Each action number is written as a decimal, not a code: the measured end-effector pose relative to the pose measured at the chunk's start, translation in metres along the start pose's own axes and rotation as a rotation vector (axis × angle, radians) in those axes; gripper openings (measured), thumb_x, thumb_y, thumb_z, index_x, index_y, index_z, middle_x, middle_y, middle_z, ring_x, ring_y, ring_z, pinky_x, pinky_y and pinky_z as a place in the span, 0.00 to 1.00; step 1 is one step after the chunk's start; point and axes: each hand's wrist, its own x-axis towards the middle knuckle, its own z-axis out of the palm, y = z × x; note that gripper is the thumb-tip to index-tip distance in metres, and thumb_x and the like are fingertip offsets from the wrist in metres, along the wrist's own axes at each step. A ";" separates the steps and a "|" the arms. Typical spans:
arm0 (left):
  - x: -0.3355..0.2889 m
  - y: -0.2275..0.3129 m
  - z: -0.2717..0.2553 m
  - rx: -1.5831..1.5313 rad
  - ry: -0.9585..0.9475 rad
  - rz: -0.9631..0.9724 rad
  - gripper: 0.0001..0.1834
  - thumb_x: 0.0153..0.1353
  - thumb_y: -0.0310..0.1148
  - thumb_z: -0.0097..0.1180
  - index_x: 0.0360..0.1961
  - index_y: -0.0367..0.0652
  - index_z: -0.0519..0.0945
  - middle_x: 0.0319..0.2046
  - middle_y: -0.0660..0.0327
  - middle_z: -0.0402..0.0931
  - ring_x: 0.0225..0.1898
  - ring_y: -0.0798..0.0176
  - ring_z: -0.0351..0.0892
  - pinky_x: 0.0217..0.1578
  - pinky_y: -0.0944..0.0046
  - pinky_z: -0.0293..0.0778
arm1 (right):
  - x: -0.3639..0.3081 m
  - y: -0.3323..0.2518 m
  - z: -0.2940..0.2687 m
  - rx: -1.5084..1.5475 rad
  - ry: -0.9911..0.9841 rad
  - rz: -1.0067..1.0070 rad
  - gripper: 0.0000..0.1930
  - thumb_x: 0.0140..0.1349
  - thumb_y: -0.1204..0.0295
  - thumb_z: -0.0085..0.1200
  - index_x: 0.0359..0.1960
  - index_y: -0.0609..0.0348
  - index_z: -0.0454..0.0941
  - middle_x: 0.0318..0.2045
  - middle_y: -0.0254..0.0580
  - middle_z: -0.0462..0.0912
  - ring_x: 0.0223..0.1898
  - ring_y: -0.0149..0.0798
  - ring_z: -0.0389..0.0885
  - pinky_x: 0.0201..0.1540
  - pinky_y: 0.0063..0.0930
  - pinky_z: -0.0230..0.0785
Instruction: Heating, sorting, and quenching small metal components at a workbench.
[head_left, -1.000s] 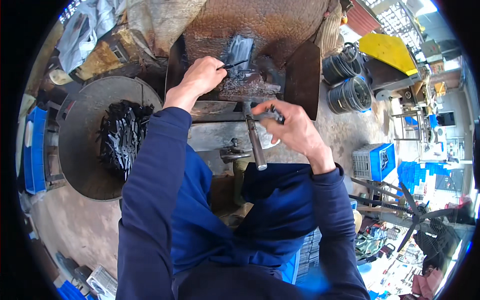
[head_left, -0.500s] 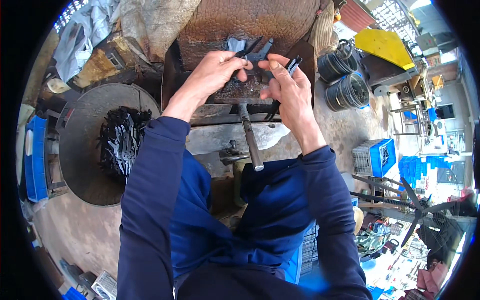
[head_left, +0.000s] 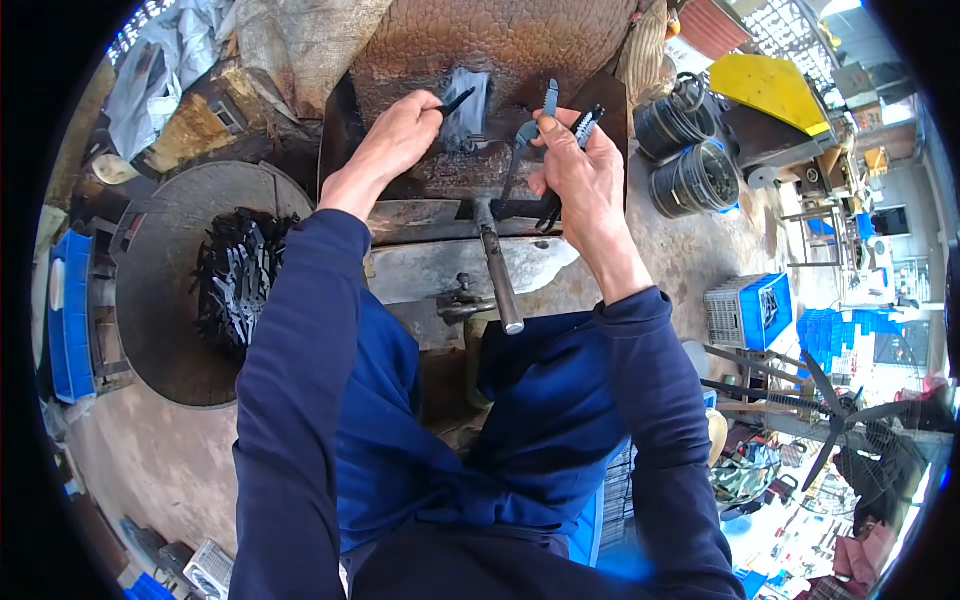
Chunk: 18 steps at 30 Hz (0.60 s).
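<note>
Left hand (head_left: 400, 140) pinches a slim black metal strip (head_left: 458, 101) beside the pale grey streaked surface (head_left: 467, 108); fingertips are best held back from it. Right hand (head_left: 580, 172), curled round dark metal strips (head_left: 587, 123), should grip them snugly, well apart

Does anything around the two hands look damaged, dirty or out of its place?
The brown panel beyond the left hand and right hand looks odd: its surface is rough and darkly stained, with a pale patch; whether that is damage, I cannot tell. Nothing looks clearly spilled.
</note>
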 end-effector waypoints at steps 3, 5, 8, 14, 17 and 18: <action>0.010 -0.014 0.002 0.143 -0.121 0.000 0.19 0.70 0.32 0.46 0.58 0.37 0.79 0.43 0.57 0.80 0.48 0.61 0.77 0.52 0.60 0.71 | 0.000 0.000 -0.005 -0.036 0.006 -0.004 0.17 0.70 0.63 0.62 0.49 0.66 0.80 0.30 0.37 0.77 0.18 0.22 0.63 0.23 0.26 0.68; 0.014 -0.019 0.007 0.194 -0.213 -0.008 0.19 0.69 0.31 0.48 0.57 0.38 0.80 0.45 0.57 0.79 0.49 0.61 0.77 0.52 0.61 0.71 | 0.001 0.001 -0.008 -0.056 0.012 -0.008 0.18 0.71 0.62 0.62 0.49 0.67 0.80 0.30 0.37 0.76 0.18 0.22 0.63 0.23 0.27 0.69; 0.015 -0.025 0.007 0.231 -0.171 0.150 0.18 0.68 0.28 0.50 0.56 0.39 0.83 0.46 0.58 0.78 0.48 0.62 0.77 0.51 0.62 0.71 | 0.003 0.001 -0.011 -0.088 -0.008 -0.005 0.18 0.71 0.62 0.61 0.49 0.66 0.80 0.30 0.37 0.76 0.18 0.22 0.64 0.23 0.26 0.69; 0.013 -0.025 -0.003 0.152 -0.227 0.142 0.17 0.66 0.24 0.52 0.53 0.40 0.85 0.46 0.57 0.79 0.49 0.58 0.79 0.53 0.60 0.73 | 0.003 0.001 -0.014 0.016 -0.032 0.027 0.16 0.74 0.63 0.57 0.47 0.66 0.79 0.31 0.39 0.78 0.21 0.26 0.73 0.29 0.29 0.78; 0.005 -0.015 -0.002 0.361 -0.147 0.228 0.16 0.66 0.27 0.53 0.53 0.40 0.85 0.46 0.53 0.82 0.48 0.54 0.82 0.53 0.58 0.74 | 0.003 -0.004 -0.016 0.127 0.008 0.115 0.13 0.75 0.65 0.55 0.47 0.65 0.78 0.33 0.42 0.81 0.29 0.32 0.82 0.38 0.33 0.83; 0.003 -0.010 -0.003 0.465 -0.105 0.271 0.16 0.67 0.28 0.53 0.53 0.39 0.85 0.45 0.51 0.83 0.48 0.52 0.83 0.52 0.58 0.75 | 0.003 -0.006 -0.017 0.153 -0.002 0.122 0.12 0.77 0.65 0.51 0.48 0.64 0.76 0.36 0.45 0.83 0.37 0.39 0.86 0.46 0.39 0.84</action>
